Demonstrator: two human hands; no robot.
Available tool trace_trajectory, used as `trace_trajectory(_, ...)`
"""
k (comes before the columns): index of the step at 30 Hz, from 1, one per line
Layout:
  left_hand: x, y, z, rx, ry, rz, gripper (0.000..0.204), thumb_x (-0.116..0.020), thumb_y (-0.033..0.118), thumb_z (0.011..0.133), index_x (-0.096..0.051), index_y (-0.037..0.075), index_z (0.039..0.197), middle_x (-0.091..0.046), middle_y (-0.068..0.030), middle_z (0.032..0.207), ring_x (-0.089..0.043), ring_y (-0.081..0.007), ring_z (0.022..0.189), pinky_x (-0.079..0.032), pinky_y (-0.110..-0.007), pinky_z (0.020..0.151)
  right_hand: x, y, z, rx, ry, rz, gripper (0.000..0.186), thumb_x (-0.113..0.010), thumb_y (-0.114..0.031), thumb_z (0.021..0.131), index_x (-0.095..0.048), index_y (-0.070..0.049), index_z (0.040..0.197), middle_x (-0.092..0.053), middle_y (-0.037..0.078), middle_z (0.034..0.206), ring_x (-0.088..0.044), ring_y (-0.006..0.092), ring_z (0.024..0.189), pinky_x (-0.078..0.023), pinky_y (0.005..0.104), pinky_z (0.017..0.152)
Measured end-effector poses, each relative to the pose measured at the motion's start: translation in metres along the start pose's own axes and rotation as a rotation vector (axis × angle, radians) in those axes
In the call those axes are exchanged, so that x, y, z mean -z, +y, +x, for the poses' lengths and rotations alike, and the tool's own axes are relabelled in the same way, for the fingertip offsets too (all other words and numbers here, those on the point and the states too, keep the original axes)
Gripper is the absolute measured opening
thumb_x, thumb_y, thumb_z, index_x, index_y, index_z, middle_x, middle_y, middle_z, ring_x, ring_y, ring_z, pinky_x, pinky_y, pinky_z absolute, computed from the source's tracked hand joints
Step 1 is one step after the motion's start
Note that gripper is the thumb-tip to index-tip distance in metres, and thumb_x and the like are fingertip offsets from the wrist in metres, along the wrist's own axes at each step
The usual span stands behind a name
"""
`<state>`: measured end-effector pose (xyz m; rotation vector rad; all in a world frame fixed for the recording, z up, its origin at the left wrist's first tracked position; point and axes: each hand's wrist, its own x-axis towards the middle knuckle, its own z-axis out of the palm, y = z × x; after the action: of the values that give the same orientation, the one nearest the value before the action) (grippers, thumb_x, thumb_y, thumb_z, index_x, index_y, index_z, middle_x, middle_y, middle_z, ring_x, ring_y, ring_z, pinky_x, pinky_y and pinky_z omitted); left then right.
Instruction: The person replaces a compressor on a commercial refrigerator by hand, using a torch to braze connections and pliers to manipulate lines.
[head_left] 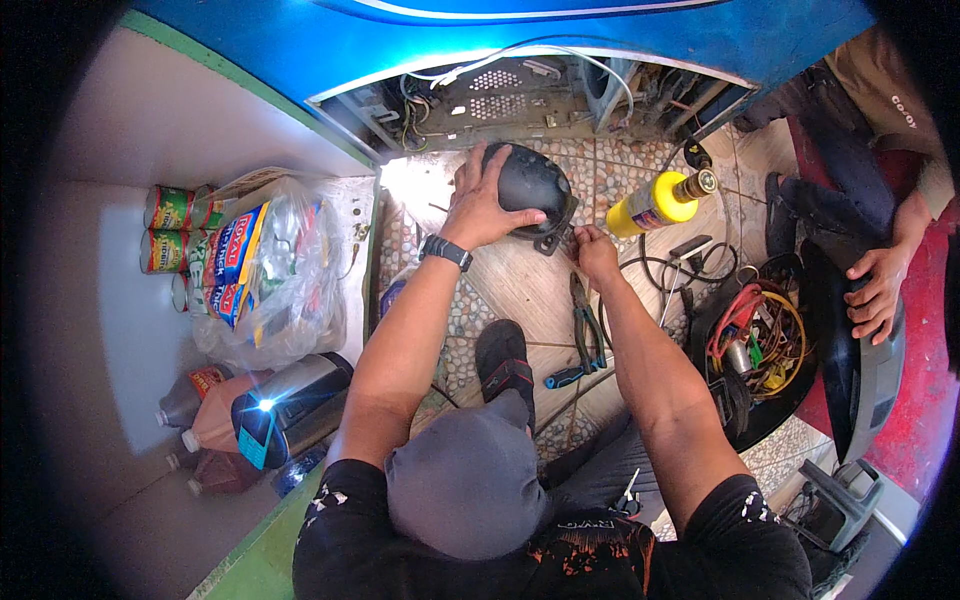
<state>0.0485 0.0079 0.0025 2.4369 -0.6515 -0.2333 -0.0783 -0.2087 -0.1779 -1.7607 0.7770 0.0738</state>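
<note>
Head view: left hand (pixel 487 205) spread wide over rounded black metal compressor (pixel 535 185), which sits on pebble-tiled floor (pixel 470 310) before open base of blue cabinet (pixel 500 95). Right hand (pixel 596 250) pinched narrow at compressor's lower edge; what it grips, cannot tell. Best done, judging: left hand keeps compressor from rolling, right works small. Black tub (pixel 760 350) holds coiled wires. Clear plastic bag (pixel 270 270) holds packets. Blue-handled pliers (pixel 582 335) lie near.
</note>
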Motion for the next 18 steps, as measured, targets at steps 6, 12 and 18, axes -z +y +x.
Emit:
trace_trajectory(6, -0.001, -0.012, -0.006, -0.023, 0.045, -0.029, 0.118, -0.091, 0.059, 0.063, -0.036, 0.015, 0.158, -0.017, -0.0209, 0.166, -0.025, -0.0497, 0.147, -0.030, -0.055, 0.120, -0.002, -0.024, -0.011, -0.114, -0.078, -0.008, 0.029, -0.057, -0.027, 0.104, -0.072, -0.003, 0.108, -0.074, 0.016, 0.094, -0.071, 0.0258, 0.080, -0.054, 0.0410, 0.075)
trace_trajectory(12, -0.001, -0.005, -0.003, -0.014, 0.021, -0.062, 0.118, -0.091, 0.057, 0.064, -0.035, 0.013, 0.158, -0.014, -0.0244, 0.166, -0.020, -0.0491, 0.150, -0.026, -0.055, 0.122, 0.012, -0.025, -0.039, -0.041, 0.052, -0.260, 0.028, -0.060, -0.026, 0.103, -0.069, -0.001, 0.110, -0.072, 0.012, 0.093, -0.068, 0.0231, 0.083, -0.053, 0.0385, 0.077)
trace_trajectory(18, 0.047, -0.040, 0.002, 0.169, 0.369, -0.879, 0.081, -0.079, 0.048, 0.088, -0.049, 0.002, 0.147, -0.061, -0.0195, 0.136, -0.058, -0.0345, 0.125, -0.049, -0.048, 0.106, 0.029, -0.120, -0.114, 0.237, 0.120, -0.161, 0.044, -0.061, -0.027, 0.101, -0.055, 0.000, 0.135, -0.064, 0.026, 0.127, -0.067, 0.0389, 0.110, -0.051, 0.0450, 0.096)
